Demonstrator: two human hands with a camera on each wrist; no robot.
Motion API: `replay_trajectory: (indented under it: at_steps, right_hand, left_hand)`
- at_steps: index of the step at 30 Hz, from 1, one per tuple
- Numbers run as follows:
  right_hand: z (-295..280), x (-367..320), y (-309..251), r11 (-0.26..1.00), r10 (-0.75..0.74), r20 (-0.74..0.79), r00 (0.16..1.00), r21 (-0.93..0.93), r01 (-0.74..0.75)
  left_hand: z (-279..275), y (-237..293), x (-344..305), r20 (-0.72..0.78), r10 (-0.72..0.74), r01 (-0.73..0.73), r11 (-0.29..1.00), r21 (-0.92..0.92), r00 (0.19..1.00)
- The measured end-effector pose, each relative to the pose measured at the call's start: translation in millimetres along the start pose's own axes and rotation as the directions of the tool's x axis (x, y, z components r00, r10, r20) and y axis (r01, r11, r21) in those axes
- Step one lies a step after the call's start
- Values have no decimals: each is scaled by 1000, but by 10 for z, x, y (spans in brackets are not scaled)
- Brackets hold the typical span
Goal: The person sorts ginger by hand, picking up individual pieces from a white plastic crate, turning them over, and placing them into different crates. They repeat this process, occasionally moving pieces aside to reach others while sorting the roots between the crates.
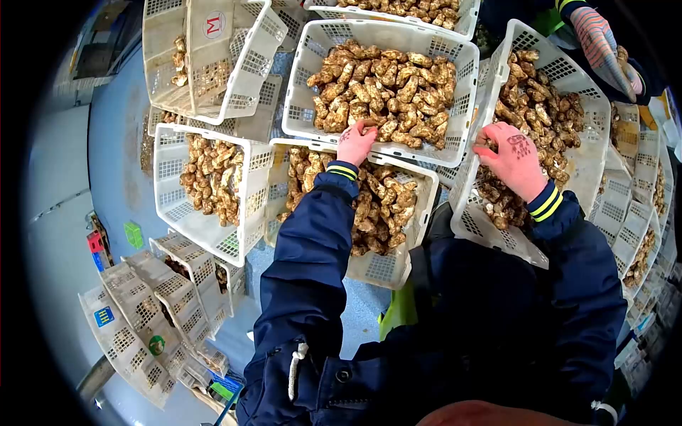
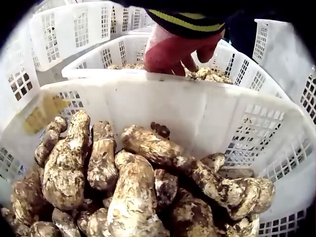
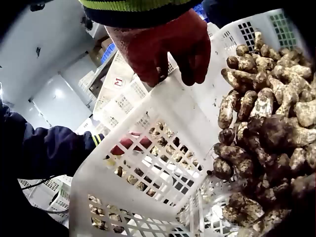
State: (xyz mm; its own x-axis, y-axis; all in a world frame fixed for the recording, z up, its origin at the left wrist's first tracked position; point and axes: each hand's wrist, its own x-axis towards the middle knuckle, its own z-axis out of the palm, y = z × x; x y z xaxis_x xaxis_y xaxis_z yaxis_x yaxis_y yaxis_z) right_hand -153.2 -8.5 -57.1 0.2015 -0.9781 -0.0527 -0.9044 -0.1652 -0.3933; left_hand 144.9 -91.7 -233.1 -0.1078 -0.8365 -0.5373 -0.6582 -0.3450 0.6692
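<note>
My left hand [image 1: 355,144] reaches over the near rim of the middle white plastic basket [image 1: 298,78], which holds brown-and-white matsutake mushrooms [image 1: 383,92]. Its fingers bend down behind that rim in the left wrist view, beside the mushrooms; I cannot tell whether they hold one. My right hand [image 1: 513,157] grips the left rim of a tilted basket [image 3: 163,103] on the right, with fingers and thumb curled over the edge. More matsutake [image 3: 261,98] are heaped inside this basket. Under my left forearm, another basket [image 1: 419,220] holds mushrooms [image 2: 131,192].
Another person's striped glove [image 1: 597,42] is at the upper right. A basket of mushrooms [image 1: 165,177] stands left of my arm, and a tipped basket [image 1: 167,64] lies at the upper left. Stacked baskets [image 1: 135,312] stand at lower left, with more along the right.
</note>
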Motion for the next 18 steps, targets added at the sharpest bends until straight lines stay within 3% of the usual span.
replay_trajectory:
  at_steps: [1,3,4,5,7,9,10,11,13,14,17,18]
  right_hand:
    - [1,-3,-6,1000,4,-1,1000,-5,-4]
    - [-2,-3,-45,999,-25,-32,999,-29,24]
    - [-21,6,-89,999,-13,-25,1000,-36,12]
    - [-12,11,-104,998,-10,-30,1000,-57,8]
    - [2,25,-121,997,19,-3,1000,-69,-19]
    - [0,32,-100,998,40,43,998,-51,-37]
    - [24,33,-98,999,28,21,999,-22,-28]
    - [51,26,-87,1000,19,0,1000,7,-19]
    - [87,20,-34,999,32,8,999,2,-32]
    - [97,22,-25,1000,6,-16,1000,27,-5]
    - [94,15,-30,998,-40,-64,997,52,43]
    - [110,16,-21,994,-94,-104,990,48,100]
  left_hand:
    - [-17,82,-4,-22,-16,16,1000,10,1000]
    - [-111,217,93,-221,225,-195,969,151,949]
    - [-169,356,159,-223,235,-200,965,168,946]
    - [-133,307,382,-308,395,-327,911,250,866]
    - [-115,458,624,-295,310,-263,946,190,904]
    - [-51,463,882,-282,315,-235,930,284,906]
    - [-38,451,1024,-202,324,-230,895,383,924]
    - [-17,479,1081,-197,244,-145,900,412,950]
    - [81,351,1380,-190,216,-137,923,359,958]
    - [99,343,1398,-181,230,-131,889,439,956]
    - [208,313,1411,-259,234,-68,850,522,937]
    - [189,285,1439,-277,240,-101,894,437,930]
